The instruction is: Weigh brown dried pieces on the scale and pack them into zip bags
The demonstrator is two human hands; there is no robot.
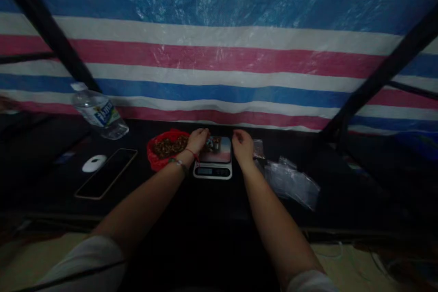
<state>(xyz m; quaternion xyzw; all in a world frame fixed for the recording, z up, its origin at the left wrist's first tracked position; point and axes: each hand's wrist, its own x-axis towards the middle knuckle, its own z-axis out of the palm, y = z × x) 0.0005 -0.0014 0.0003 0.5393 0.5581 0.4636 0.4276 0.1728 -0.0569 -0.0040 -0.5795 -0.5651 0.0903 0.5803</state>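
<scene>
A small kitchen scale [224, 157] with a lit display lies before me, a little heap of dark bits [214, 144] on its plate. At the plate's left edge is my left hand [198, 139], its fingers drawn together; what they hold, if anything, is too small to see. Close beside it, a red plastic bag [153, 162] lies open, full of brown pieces [167, 147]. My right hand [243, 147] is curled at the scale's right side, and its fingertips hide whatever may be in them. Just right of that hand is a small filled clear bag [258, 149].
Several flat clear bags [290, 181] lie on the dark table [212, 205] at right. To the left are a phone [106, 174], a white oval case [94, 163] and a tilted plastic bottle [101, 113]. Striped sheeting [219, 57] hangs behind, between dark poles [383, 75].
</scene>
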